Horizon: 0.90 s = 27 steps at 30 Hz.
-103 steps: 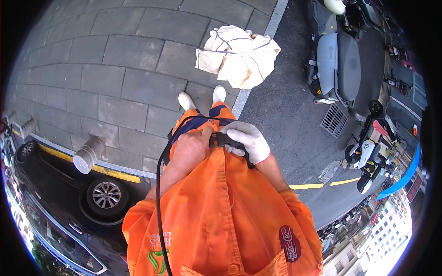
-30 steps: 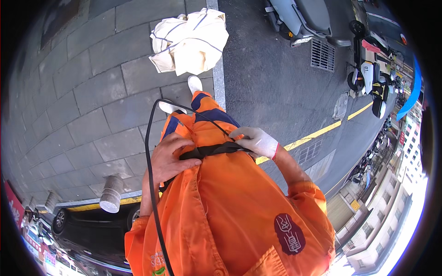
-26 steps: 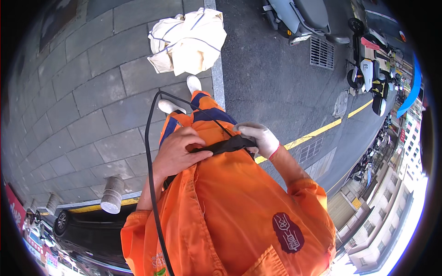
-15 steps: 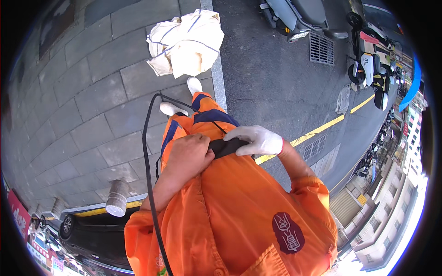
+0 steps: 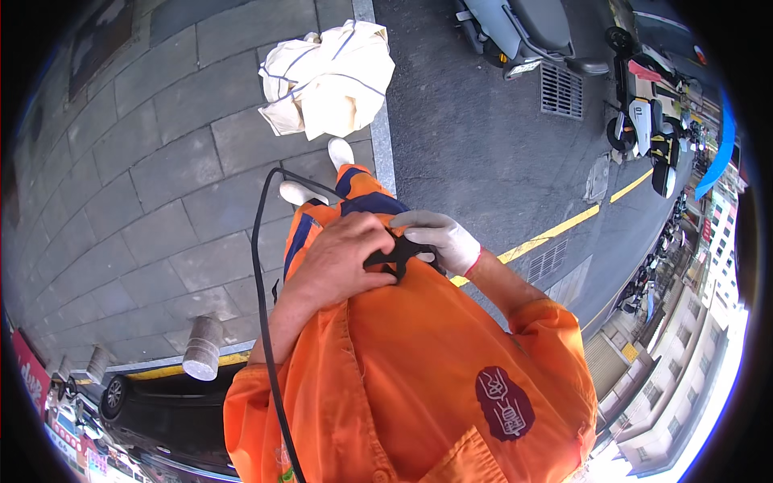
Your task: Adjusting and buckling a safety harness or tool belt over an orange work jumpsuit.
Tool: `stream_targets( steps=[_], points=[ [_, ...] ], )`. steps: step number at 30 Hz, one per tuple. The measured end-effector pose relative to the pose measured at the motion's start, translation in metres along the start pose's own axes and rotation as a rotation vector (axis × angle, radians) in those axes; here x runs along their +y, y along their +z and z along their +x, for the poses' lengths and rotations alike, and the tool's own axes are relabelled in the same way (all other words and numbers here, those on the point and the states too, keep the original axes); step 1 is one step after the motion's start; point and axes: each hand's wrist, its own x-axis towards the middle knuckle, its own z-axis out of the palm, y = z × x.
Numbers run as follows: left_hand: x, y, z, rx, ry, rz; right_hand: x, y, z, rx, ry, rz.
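A soft black pouch-like item (image 5: 392,256) sits at my waist, against the front of my orange jacket (image 5: 427,346). My left hand (image 5: 348,253), bare, pinches its left part between thumb and fingers. In a white glove, my right hand (image 5: 441,240) is closed around the right part, its fingers curled in front. What lies inside the black item is hidden by my hands. A black cable (image 5: 259,282) loops up past my left forearm and runs toward my waist.
A white cloth bundle with dark straps (image 5: 330,84) lies on the grey paving beyond my white shoes (image 5: 341,153). A stone bollard (image 5: 203,348) and a black car (image 5: 177,410) are at the lower left. Scooters (image 5: 523,32) stand at upper right beside a drain grate (image 5: 561,90).
My left hand has lifted and shifted right, pulling up the black item, which is now bunched. My right hand has drawn slightly left and its fingers have closed more over the item.
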Motion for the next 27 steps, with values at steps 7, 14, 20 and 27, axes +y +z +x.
stream_targets(
  steps=[7, 14, 20, 27],
  points=[
    [0.001, 0.018, 0.011, 0.051, 0.008, 0.059, 0.003, 0.012, 0.007, 0.131, -0.028, 0.195],
    [-0.020, -0.021, 0.012, 0.795, 0.093, 0.122, -0.017, 0.015, -0.004, 0.136, 0.062, 0.041],
    [-0.061, -0.016, -0.055, 0.451, -0.503, 0.275, -0.017, -0.008, -0.003, 0.174, -0.179, -0.669],
    [-0.096, 0.150, -0.190, 1.162, -1.070, -1.006, 0.006, -0.043, -0.015, 0.252, -0.206, -0.544]
  ],
)
